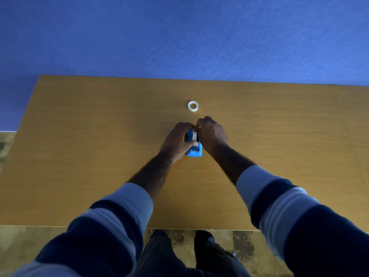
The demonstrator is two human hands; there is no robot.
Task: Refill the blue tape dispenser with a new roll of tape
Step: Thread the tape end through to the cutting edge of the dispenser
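A blue wall (179,33) fills the top of the view, and below it a wooden table (79,146) runs from the left edge out past the right one. Under the table's near edge a strip of mottled floor (24,246) shows, along with the person's dark trousers (169,256).

Both arms reach forward over the table in striped sleeves (279,206) (pale and navy bands), pushed back so the forearms are bare.

The left hand (175,141) is curled around the left side of the tape dispenser (194,150), the thumb lying across the top of its body and the fingers wrapped over the far end. It is a closed, steadying grasp on the dispenser itself. The right hand (211,134) comes in from the other side with its fingers bent tight and bunched at the dispenser's far upper end, the fingertips meeting just beside the left hand's. They pinch at the pale roll of tape (194,135) that stands on edge in the dispenser's cradle; how much of the roll the fingertips really grip is hidden by the knuckles.

The dispenser sits flat on the table near its middle, cutter end pointing towards the person, that near end uncovered by either hand.

Beyond the hands, a little further up the table and apart from them, a small white ring (193,106) lies flat on the wood, touched by nothing (whether it is a spent core or another roll cannot be told).
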